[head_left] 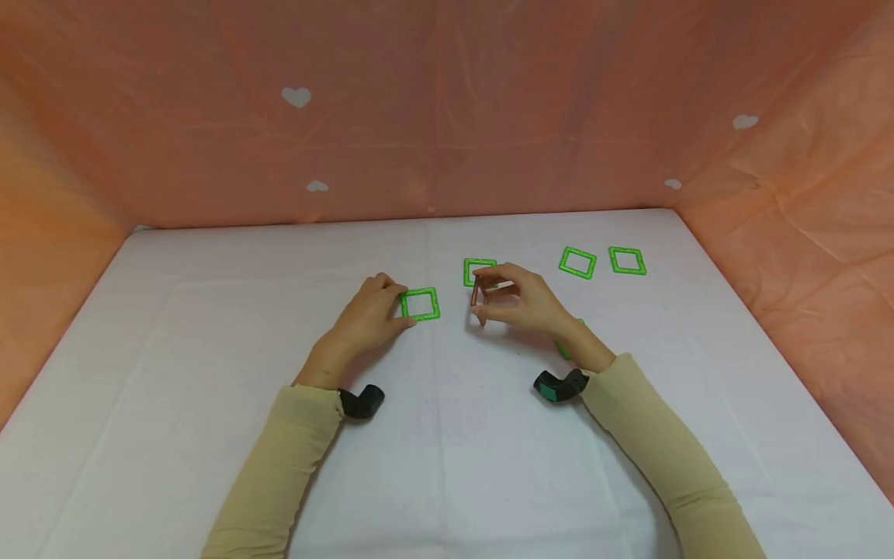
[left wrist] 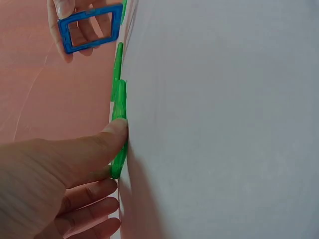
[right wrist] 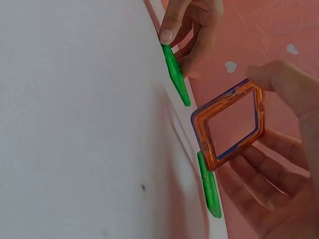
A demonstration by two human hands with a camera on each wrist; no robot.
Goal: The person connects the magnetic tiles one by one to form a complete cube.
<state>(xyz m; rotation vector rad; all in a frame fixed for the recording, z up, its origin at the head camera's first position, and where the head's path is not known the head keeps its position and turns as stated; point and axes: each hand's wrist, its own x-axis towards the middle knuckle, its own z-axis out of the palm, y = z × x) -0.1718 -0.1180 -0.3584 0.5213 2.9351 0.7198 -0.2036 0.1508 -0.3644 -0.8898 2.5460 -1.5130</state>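
My left hand (head_left: 370,314) pinches the left side of a green square magnetic tile (head_left: 436,303) that lies on the white tabletop. Its thumb presses the near edge of this green tile in the left wrist view. To the right, my right hand (head_left: 520,299) holds up a square tile (head_left: 475,293) between thumb and fingers, tilted on edge above the table. That held square looks orange with a blue border (right wrist: 202,134) in the right wrist view, and blue (left wrist: 117,22) in the left wrist view; whether it is two stacked tiles, I cannot tell. The two hands are apart.
Just behind my right hand lies another green tile (head_left: 480,261), partly hidden. Two more green tiles, one left (head_left: 581,252) and one right (head_left: 625,249), lie at the back right. A green piece (head_left: 562,350) shows under my right forearm. Orange cloth (head_left: 433,116) hangs behind the table.
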